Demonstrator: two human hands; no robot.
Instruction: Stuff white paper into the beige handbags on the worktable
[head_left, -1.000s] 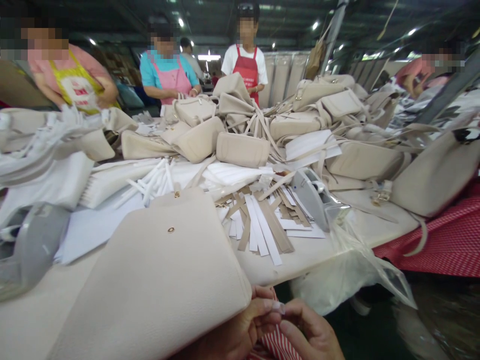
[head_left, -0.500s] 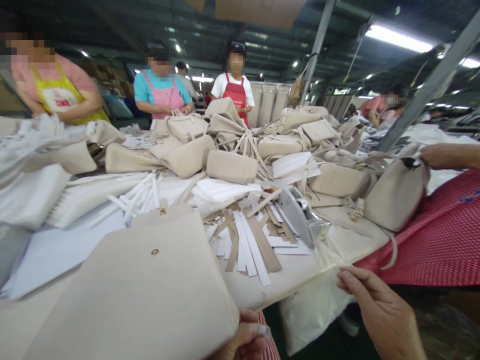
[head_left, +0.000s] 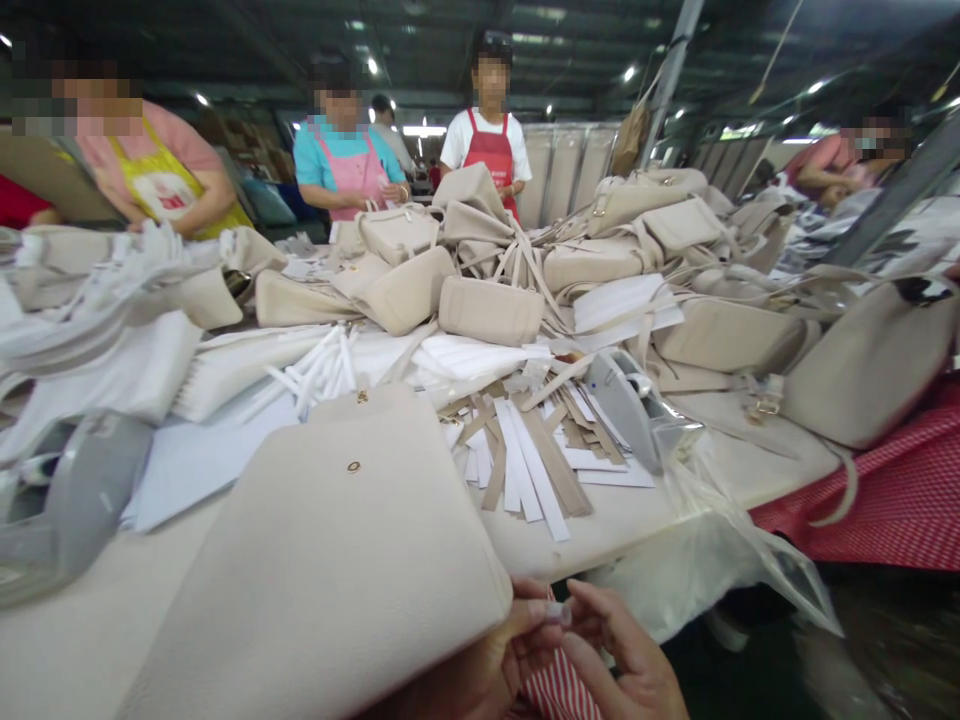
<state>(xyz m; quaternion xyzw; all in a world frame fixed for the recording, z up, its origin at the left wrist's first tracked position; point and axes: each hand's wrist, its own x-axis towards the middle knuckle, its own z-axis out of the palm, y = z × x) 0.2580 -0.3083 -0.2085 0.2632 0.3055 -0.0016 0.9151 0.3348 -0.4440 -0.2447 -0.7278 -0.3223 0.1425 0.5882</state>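
Note:
A large beige handbag (head_left: 352, 560) lies in front of me at the near edge, its flap side up with a small gold oval fitting and a gold clasp. My left hand (head_left: 517, 650) emerges from beneath the bag's right corner, closed with thumb and fingers pinching a small translucent piece (head_left: 556, 612). What the piece is I cannot make out. Close beside it, my right hand (head_left: 622, 650) has thumb and forefinger curved and apart around the piece's end. Whether they touch it is unclear. Red-and-white striped cloth (head_left: 559, 685) shows below both hands.
Beige and white strips (head_left: 525, 470) lie beyond the bag, near a grey tape dispenser (head_left: 626, 410); another dispenser (head_left: 75, 490) stands left. Beige handbags (head_left: 491, 310) are heaped behind. Clear plastic (head_left: 712, 560) hangs over the table edge. Several co-workers stand across the table.
My right hand has moved left, away from the plastic bag, to meet my left hand. Its fingers have parted. The view has turned left, and the co-worker's hand at right has left view.

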